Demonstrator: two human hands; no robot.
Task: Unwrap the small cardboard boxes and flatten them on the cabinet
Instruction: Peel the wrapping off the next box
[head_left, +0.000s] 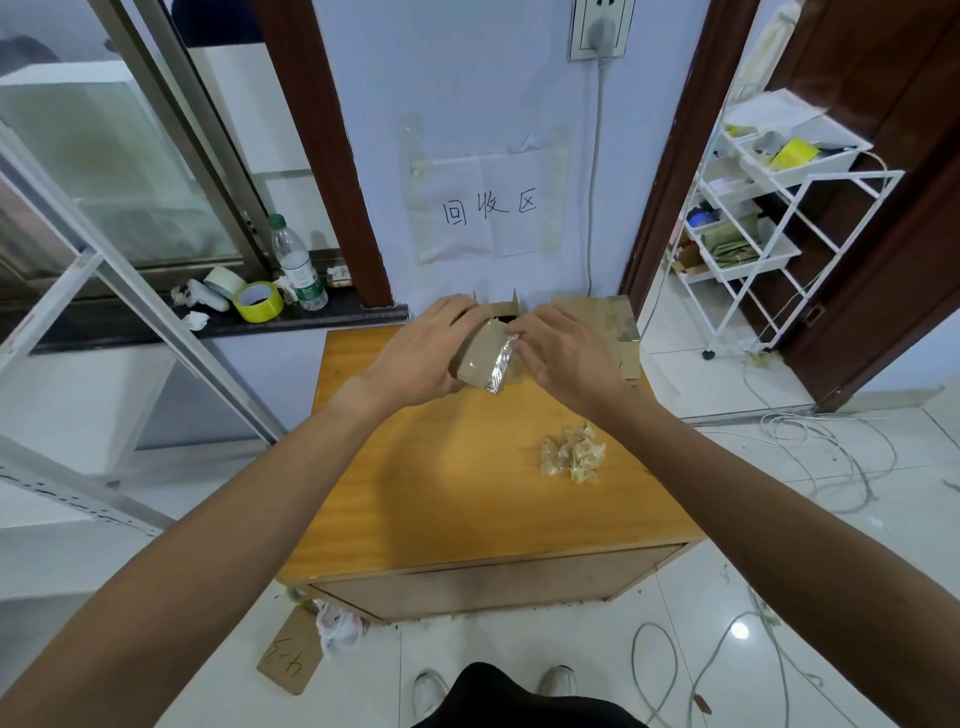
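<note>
Crumpled tape (573, 453) lies on the cabinet (441, 493) below my right hand (566, 358), flattened cardboard (615, 332) behind it. My left hand (421, 353) grips the small cardboard box (480, 364) over the cabinet's back; my right hand pinches its taped edge.

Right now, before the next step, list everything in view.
small cardboard box: one, brown, held over cabinet's far edge
clear tape: one strip, shiny, box's right edge
open box: one, brown, behind the hands
flat cardboard: one, brown, cabinet's back right
tape wad: one, yellowish, cabinet top right
cabinet: one, orange wood, centre
yellow tape roll: one, windowsill
water bottle: one, clear, windowsill
paper sign: one, white, wall
rack: one, white, right
cables: several, white, floor right
left hand: grips the box
right hand: pinches the tape
</note>
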